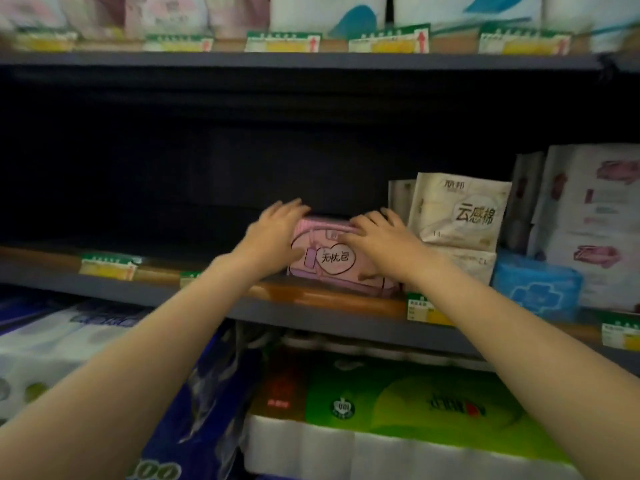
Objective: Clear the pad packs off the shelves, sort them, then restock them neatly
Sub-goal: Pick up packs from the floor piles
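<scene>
A pink pad pack (332,265) with a heart label stands on the middle shelf (311,317). My left hand (273,233) lies against its left end, fingers reaching over the top. My right hand (377,237) lies over its top right corner, thumb low on the front. Both hands clasp the pack between them. Right of it stand cream pad packs (460,213), one on top of another, then a blue pack (536,289) and white-and-pink packs (595,223).
The left part of the middle shelf is dark and bare, with price tags (107,266) along its front rail. The upper shelf (311,60) carries pink and white packs. Below are toilet-roll bundles (398,410) in green, white and blue wrap.
</scene>
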Motion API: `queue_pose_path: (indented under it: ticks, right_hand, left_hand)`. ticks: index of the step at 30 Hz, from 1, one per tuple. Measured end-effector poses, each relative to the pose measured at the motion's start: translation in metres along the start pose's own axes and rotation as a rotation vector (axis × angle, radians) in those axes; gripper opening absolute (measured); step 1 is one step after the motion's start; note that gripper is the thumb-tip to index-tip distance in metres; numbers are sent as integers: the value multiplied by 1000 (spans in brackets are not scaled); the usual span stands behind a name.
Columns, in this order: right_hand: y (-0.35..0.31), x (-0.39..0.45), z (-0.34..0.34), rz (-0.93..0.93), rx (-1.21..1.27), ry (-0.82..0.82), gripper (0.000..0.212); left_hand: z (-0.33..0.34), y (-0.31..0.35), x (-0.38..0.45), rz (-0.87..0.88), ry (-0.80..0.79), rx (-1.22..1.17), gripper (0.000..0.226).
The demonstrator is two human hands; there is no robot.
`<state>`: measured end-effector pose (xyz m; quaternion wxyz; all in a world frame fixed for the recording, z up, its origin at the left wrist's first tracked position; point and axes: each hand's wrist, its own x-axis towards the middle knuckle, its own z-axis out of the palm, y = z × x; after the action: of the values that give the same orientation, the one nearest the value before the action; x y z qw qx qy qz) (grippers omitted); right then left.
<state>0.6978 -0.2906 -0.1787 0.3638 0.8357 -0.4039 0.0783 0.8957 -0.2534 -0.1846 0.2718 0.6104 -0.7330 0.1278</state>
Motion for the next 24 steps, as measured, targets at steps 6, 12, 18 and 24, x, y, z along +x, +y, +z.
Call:
queue_pose_path:
  ticks: [6, 12, 18, 24]
  right_hand:
    - [54, -42, -10, 451, -14, 290, 105]
    - [72, -43, 8, 456, 10, 28, 108]
    - [71, -36, 13, 426, 19, 65, 97]
    - [73, -32, 21, 389, 30, 121, 87]
  left_hand:
    - [38, 34, 43, 104, -153, 307, 84]
    - [75, 62, 80, -59, -122, 432, 71]
    - [94, 78, 110, -178, -138, 510, 70]
    - [110, 67, 138, -196, -176, 362, 64]
